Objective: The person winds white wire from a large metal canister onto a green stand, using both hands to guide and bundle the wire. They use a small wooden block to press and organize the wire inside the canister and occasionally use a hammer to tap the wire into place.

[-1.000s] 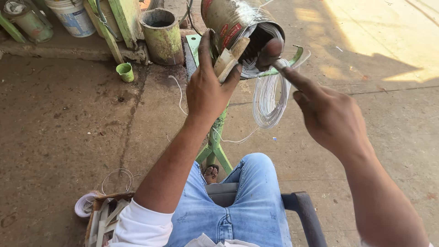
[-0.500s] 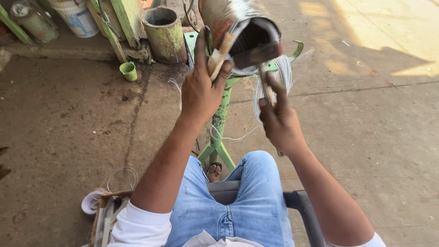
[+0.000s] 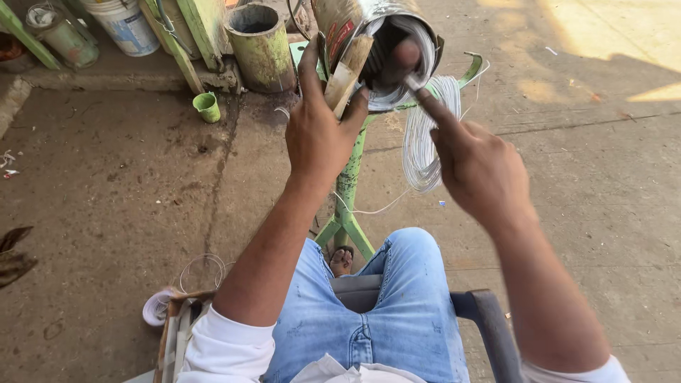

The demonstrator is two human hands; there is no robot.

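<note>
The left hand (image 3: 319, 138) grips a wooden stick (image 3: 346, 76) against the mouth of a metal can (image 3: 355, 28) mounted on a green metal stand (image 3: 347, 191), its fingers (image 3: 308, 67) wrapped around the can's rim and the thumb pressing the stick. The right hand (image 3: 479, 167) reaches toward the can's opening with its forefinger stretched out straight and the other fingers curled in, just beside a coil of white wire (image 3: 425, 135) that hangs from the stand. On the concrete floor (image 3: 128, 191) beyond stand a small green cup (image 3: 207, 106) and a green cylinder (image 3: 259, 46), well apart from the hands.
</note>
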